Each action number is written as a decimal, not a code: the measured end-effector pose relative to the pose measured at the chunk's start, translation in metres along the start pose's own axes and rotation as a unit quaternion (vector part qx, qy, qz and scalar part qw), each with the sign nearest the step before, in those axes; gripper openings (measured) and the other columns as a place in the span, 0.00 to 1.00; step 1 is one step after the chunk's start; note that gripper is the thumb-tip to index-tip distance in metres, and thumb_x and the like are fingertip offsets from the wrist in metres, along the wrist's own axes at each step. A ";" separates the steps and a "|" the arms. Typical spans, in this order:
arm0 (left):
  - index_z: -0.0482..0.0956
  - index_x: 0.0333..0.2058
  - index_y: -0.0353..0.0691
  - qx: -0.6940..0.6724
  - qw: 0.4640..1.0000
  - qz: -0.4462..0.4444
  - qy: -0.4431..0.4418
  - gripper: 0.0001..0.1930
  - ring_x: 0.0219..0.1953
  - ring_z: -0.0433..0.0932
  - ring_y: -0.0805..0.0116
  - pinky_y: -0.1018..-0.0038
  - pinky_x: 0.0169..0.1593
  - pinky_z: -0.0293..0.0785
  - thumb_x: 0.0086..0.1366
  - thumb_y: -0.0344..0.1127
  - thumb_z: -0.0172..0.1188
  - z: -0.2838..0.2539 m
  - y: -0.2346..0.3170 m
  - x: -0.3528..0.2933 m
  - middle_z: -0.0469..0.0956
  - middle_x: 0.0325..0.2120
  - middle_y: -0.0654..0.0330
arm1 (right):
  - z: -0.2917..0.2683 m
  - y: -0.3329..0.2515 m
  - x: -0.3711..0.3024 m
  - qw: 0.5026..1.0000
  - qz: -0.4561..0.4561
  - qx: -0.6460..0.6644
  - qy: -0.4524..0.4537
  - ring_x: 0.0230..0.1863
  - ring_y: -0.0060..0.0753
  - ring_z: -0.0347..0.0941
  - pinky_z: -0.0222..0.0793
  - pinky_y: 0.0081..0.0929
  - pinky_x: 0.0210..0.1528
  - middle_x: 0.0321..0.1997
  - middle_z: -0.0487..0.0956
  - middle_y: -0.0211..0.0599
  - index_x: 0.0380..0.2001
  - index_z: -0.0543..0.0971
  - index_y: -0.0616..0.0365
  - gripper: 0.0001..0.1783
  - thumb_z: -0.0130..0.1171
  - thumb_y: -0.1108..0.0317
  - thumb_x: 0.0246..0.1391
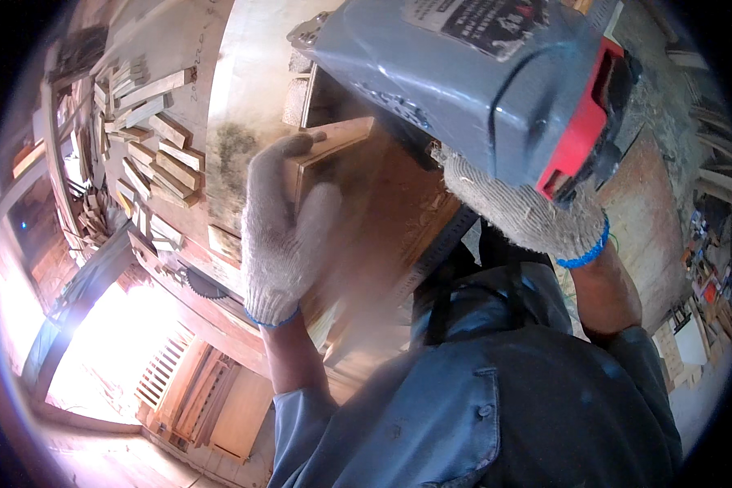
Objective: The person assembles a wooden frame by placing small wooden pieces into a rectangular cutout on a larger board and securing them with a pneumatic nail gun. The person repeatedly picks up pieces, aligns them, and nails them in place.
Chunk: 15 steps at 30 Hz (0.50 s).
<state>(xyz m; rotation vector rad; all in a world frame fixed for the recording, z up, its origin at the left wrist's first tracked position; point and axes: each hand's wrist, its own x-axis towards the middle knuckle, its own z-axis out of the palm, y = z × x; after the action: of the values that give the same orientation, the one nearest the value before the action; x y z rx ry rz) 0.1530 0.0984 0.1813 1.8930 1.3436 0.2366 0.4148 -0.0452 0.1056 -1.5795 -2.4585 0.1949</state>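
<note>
My left hand [278, 224], in a white knitted glove, grips the near left corner of a wooden piece [342, 138], its fingers over the edge and its thumb apart on the near side. Just to the right looms a large grey power tool housing [431, 77] with a red part [581, 122] at its end. My right hand [529, 215], gloved with a blue cuff, is tucked against the underside of that housing; its fingers are hidden behind it. Pale dust blurs the surface between my hands.
Many short wood offcuts [171, 167] lie on the bench to the left. A toothed disc [206, 285] shows at the bench edge. Below it, slatted wooden panels [191, 390] lean in bright light. Scraps and clutter [703, 276] spread along the far right.
</note>
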 end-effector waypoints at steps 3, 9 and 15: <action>0.73 0.60 0.39 0.059 0.998 0.007 0.009 0.21 0.58 0.81 0.52 0.60 0.59 0.76 0.68 0.32 0.58 0.001 -0.001 0.001 0.81 0.55 0.48 | 0.001 -0.001 0.002 1.000 0.006 0.007 0.006 0.62 0.28 0.75 0.72 0.30 0.62 0.60 0.80 0.35 0.59 0.76 0.55 0.23 0.63 0.63 0.62; 0.72 0.60 0.38 0.093 0.995 0.012 0.014 0.21 0.56 0.81 0.45 0.56 0.58 0.77 0.69 0.32 0.57 -0.001 0.001 0.002 0.80 0.54 0.44 | 0.002 0.002 0.010 0.998 0.031 0.045 0.022 0.62 0.27 0.75 0.72 0.29 0.62 0.60 0.79 0.36 0.59 0.76 0.56 0.23 0.63 0.63 0.62; 0.74 0.58 0.37 0.100 0.995 0.031 0.001 0.19 0.50 0.82 0.48 0.59 0.57 0.76 0.70 0.33 0.57 -0.012 -0.008 0.012 0.80 0.51 0.45 | -0.009 0.010 0.017 0.968 0.139 0.207 0.030 0.61 0.26 0.74 0.72 0.28 0.61 0.59 0.79 0.37 0.58 0.76 0.57 0.23 0.63 0.63 0.62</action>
<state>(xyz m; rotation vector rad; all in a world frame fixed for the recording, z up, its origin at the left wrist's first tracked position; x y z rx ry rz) 0.1458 0.1153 0.1807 2.1029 1.3534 0.1381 0.4189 -0.0262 0.1142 -1.6932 -1.9717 0.6489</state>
